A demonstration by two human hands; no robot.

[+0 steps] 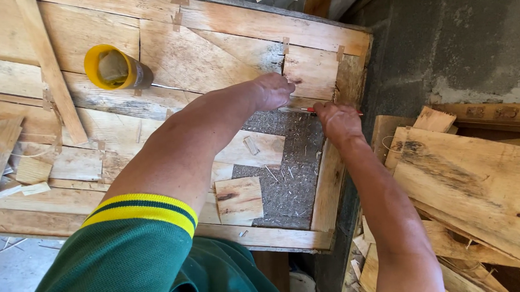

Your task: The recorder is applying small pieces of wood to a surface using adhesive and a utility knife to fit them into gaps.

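The left hand [273, 90] pressed flat, fingers together, on the veneer piece [310, 70]; the right hand [337, 121] gripped a red knife [324, 111], probably. The blade could slip toward the fingers.

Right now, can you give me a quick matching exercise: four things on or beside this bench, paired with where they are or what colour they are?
Things:
1. yellow container
2. red-tipped tool
3. small loose wood piece
4. stacked boards

Places or states:
A. lying on the grey mat near the bench's front edge
B. at the fingers of the right hand, near the left hand
C. on its side, far left of the bench
D. piled off the bench, to the right

Pairs: 1-C, 2-B, 3-A, 4-D
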